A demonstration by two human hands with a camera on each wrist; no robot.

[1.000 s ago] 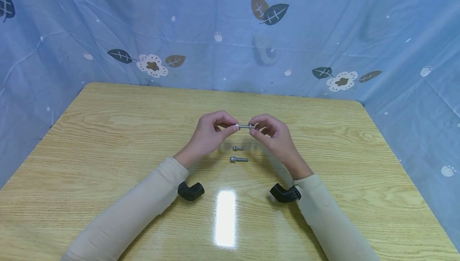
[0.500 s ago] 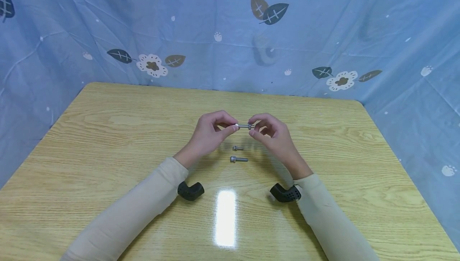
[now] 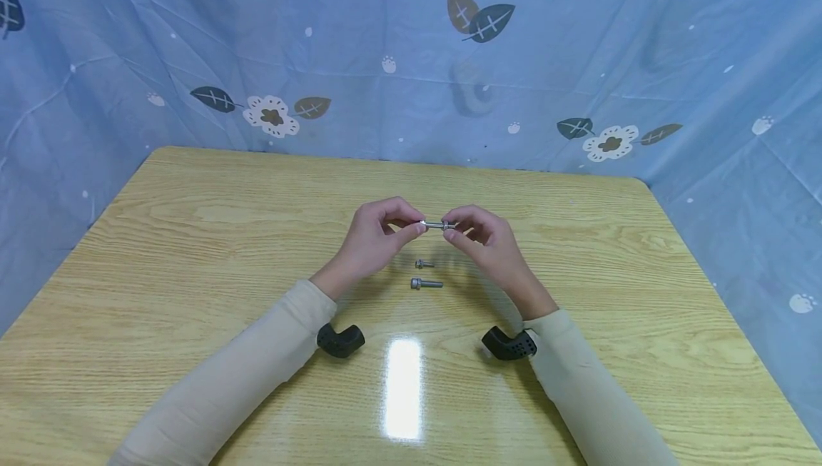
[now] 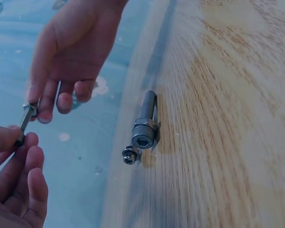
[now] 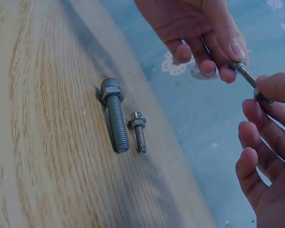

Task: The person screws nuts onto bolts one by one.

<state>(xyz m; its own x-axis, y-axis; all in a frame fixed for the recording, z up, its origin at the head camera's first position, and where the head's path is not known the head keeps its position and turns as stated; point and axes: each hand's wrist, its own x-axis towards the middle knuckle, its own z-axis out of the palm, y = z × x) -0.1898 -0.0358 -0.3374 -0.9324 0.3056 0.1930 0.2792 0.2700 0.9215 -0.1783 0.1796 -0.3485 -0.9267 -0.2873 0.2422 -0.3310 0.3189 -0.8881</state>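
Note:
Above the table, the left hand (image 3: 379, 234) pinches the head end of a silver bolt (image 5: 247, 73) between thumb and forefinger. A nut (image 5: 257, 93) sits threaded on the shank, pinched by the thumb and forefinger of the right hand (image 3: 484, 239). The bolt lies roughly level between both hands, its threaded tip pointing right. Fingertips partly hide the bolt's head and the nut. Below the hands, a small bolt (image 5: 139, 133) and a larger bolt (image 5: 117, 118) lie side by side on the wood, each with a nut up near its head.
The wooden table (image 3: 225, 252) ends at a blue patterned cloth (image 3: 385, 23) behind it. A black curved wrist mount (image 3: 342, 342) hangs at the left sleeve, and another black mount (image 3: 510, 344) at the right sleeve. Glare marks the table's front.
The right fingers loosen and pinch around the nut again, shifting very slightly left. The left hand and the two bolts on the table stay put.

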